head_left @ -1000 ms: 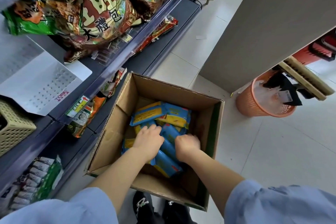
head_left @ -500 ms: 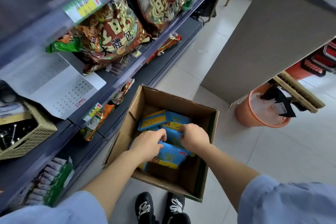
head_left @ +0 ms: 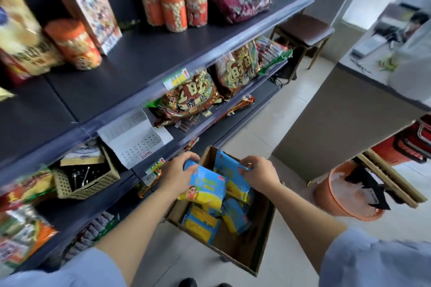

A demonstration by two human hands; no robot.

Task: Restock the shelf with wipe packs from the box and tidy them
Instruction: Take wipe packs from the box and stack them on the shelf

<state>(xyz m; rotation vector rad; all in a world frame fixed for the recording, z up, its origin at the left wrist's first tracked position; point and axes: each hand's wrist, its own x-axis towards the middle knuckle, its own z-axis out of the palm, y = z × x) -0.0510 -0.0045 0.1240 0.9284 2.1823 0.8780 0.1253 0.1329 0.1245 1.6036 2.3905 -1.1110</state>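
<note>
1. A wipe pack [head_left: 206, 190] is being gripped by the left hand [head_left: 179, 176]. The fingers are curled over its far top edge, and the printed face is tilted up toward the camera.
2. A second pack [head_left: 229, 170] is being pinched at its far right corner by the right hand [head_left: 260, 176], with the fingertips closed on the wrapper.
3. Both packs are being held over the far end of the box [head_left: 258, 247], side by side. Whether they are touching cannot be told.
4. Each pack's long axis is running far to near and hanging down toward the box, gripped end far and free end near.
5. The loose packs [head_left: 203, 221] are lying jumbled in the box bottom, which is standing on the floor just right of the shelf unit.
6. Key relation: the shelf [head_left: 130, 70] is lying left of and beyond both hands. The left hand is sitting nearer to it, close to the lower rail, and the right hand is sitting further right, over the box.
7. Judged step: the pick is being finished and placement is not yet done. The left pack is likely being carried over first, with a leftward, far reach needed.
8. Which board is being restocked cannot be told. No wipe packs are being seen on the boards in view.
</note>
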